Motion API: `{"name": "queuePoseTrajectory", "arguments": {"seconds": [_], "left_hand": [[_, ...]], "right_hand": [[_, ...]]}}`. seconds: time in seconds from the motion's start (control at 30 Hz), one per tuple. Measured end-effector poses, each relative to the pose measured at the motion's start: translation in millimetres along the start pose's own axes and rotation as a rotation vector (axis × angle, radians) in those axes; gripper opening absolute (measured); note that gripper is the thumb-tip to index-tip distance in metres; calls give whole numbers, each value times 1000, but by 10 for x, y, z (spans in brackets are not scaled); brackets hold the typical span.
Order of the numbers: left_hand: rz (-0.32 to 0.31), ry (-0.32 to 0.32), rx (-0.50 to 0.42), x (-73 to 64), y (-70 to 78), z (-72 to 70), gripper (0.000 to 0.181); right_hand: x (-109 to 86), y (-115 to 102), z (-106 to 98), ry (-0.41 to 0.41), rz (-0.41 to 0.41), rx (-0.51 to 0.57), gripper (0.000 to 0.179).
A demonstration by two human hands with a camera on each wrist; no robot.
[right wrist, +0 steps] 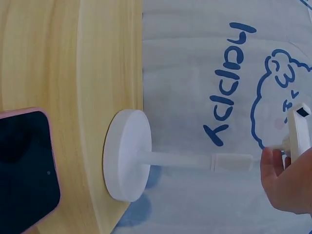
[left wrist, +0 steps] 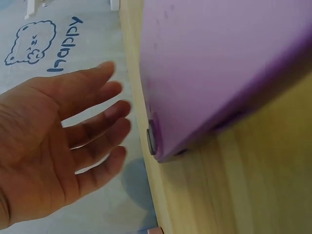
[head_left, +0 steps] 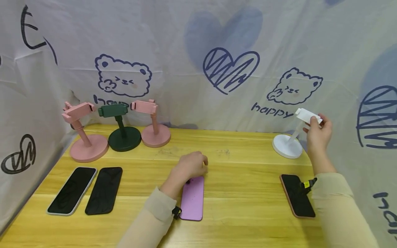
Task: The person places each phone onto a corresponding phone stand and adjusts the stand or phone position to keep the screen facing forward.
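My right hand (head_left: pixel 319 134) grips the holder head of a white phone stand (head_left: pixel 287 147) at the back right, thumb on its near side. In the right wrist view, the stand's round base (right wrist: pixel 127 156) sits on the table and its post reaches toward the fingers. My left hand (head_left: pixel 192 165) hovers just past the far end of a purple phone (head_left: pixel 193 203) lying on the table, camera side up. The left wrist view shows that hand's fingers (left wrist: pixel 100 119) loosely bent and apart, holding nothing, beside the phone's camera end.
A pink-edged phone (head_left: pixel 296 198) lies screen up near my right forearm. At left lie a white-edged phone (head_left: pixel 72 191) and a black phone (head_left: pixel 104 191). Behind them stand a large pink stand (head_left: pixel 89 148), a green stand (head_left: pixel 124 139) and a smaller pink stand (head_left: pixel 156 136). Printed cloth (head_left: pixel 176 41) hangs behind.
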State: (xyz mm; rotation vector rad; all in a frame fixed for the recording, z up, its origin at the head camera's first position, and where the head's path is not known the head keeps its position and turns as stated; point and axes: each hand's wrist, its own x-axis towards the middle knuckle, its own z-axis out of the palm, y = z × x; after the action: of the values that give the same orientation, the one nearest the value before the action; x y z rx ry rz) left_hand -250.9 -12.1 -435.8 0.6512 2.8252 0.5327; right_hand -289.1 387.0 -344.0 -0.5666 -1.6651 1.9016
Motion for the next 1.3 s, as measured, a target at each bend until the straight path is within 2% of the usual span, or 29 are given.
{"name": "queuePoseTrajectory", "arguments": {"seconds": [0.17,0.3,0.5,0.63,0.77,0.87,0.93,1.03,1.3], "left_hand": [[-1,-78,-38,-84,-34,20,17],[-10,-108,-41,-119,-52,31,19],[-3,-86,39,-115,-24,65,23],[-2,-68,84,-106,3,92,25],[-17,-67,84,-115,24,87,24],[-28,-66,82,-120,29,79,25],[-32,-66,82,-120,26,77,25],[-38,-68,83,-119,21,79,25],[-44,-59,81,-121,17,99,25]], "right_hand": [[61,-39,14,-7,46,27,40],[86,-51,21,-13,90,56,25],[115,-55,30,-41,138,173,10],[123,-47,34,-41,145,228,12],[85,-31,62,-55,149,152,32],[35,-10,111,-86,156,62,46],[-4,6,144,-116,149,29,48],[-65,31,205,-162,128,37,43],[-221,113,412,-356,61,94,21]]}}
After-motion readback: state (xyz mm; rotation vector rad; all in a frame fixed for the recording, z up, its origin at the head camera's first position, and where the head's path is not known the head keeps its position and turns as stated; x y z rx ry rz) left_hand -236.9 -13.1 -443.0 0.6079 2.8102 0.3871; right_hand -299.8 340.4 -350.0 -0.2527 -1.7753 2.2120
